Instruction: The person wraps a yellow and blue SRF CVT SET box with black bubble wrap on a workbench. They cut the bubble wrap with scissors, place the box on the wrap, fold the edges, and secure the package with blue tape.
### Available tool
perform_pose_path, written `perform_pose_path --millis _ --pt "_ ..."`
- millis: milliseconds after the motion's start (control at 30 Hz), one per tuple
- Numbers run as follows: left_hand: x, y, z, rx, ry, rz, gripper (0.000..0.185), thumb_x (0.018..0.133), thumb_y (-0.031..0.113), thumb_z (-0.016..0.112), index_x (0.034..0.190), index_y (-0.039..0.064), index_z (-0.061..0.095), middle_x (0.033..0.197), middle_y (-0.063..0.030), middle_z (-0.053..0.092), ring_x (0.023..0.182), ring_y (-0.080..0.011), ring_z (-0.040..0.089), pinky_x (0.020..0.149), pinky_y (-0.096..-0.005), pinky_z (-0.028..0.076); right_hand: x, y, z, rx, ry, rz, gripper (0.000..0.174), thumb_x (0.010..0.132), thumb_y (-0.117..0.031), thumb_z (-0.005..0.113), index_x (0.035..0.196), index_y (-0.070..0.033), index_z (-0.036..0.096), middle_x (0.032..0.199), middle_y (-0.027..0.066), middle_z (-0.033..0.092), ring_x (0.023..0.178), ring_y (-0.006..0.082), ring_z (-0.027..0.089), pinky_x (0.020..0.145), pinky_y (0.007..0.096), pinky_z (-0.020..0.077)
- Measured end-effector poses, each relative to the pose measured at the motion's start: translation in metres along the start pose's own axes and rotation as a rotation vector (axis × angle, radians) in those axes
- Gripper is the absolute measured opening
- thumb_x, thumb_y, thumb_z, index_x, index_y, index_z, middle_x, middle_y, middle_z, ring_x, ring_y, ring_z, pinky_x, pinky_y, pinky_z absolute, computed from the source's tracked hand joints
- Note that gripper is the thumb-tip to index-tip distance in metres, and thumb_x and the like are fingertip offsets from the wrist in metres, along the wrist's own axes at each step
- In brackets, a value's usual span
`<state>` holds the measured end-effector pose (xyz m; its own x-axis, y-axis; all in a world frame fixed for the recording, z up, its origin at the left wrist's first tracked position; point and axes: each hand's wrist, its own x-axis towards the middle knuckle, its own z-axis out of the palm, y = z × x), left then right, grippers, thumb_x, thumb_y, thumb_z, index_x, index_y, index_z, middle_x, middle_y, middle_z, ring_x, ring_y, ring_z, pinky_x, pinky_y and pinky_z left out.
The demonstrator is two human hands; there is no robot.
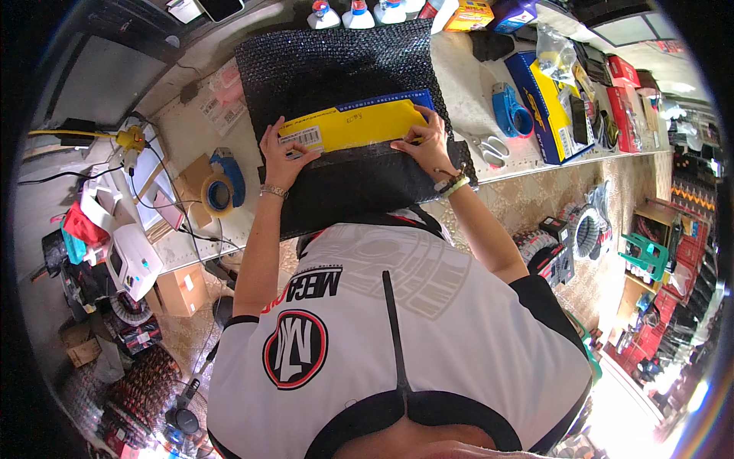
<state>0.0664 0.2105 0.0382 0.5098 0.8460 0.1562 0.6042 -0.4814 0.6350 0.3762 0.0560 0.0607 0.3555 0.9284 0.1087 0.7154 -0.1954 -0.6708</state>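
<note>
A long yellow and blue cardboard box lies across a sheet of black bubble wrap on the table before me. It bears printing, handwriting and a barcode label. My left hand grips the box's left end, thumb along the near edge by the label. At the right end, my right hand holds the box the same way, fingers over its far side. A near part of the black wrap lies against the front of the box and hangs over the table edge towards my body. The box's underside is hidden.
Right of the wrap are scissors, a blue tape dispenser and a larger blue and yellow box. Another tape dispenser sits left, near power cables and a white label printer. Spray bottles line the back.
</note>
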Motion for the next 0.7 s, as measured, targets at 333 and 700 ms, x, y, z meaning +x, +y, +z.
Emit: perform_pose_path --millis 333,700 --pt "0.004 -0.013 0.007 -0.180 -0.086 -0.351 0.068 0.058 0.046 0.089 0.105 0.011 0.055 0.142 -0.0208 0.042 0.130 -0.0362 0.038 0.110 -0.0501 0.025 0.003 -0.013 0.009 -0.135 0.074 0.419 0.092 0.055 -0.049 0.089 0.126 -0.009 0.046 0.133 0.0189 0.045 0.124 0.0369 0.043 0.102 0.0456 0.0382" --pt "-0.030 0.131 0.061 0.199 -0.208 0.453 0.066 0.088 0.043 0.060 0.141 0.007 0.043 0.147 -0.0139 0.041 0.137 -0.0331 0.036 0.114 -0.0534 0.024 0.004 0.002 0.013 -0.040 0.132 0.413 0.070 0.065 -0.048 0.083 0.113 -0.007 0.054 0.114 0.0150 0.055 0.114 0.0325 0.050 0.097 0.0424 0.0408"
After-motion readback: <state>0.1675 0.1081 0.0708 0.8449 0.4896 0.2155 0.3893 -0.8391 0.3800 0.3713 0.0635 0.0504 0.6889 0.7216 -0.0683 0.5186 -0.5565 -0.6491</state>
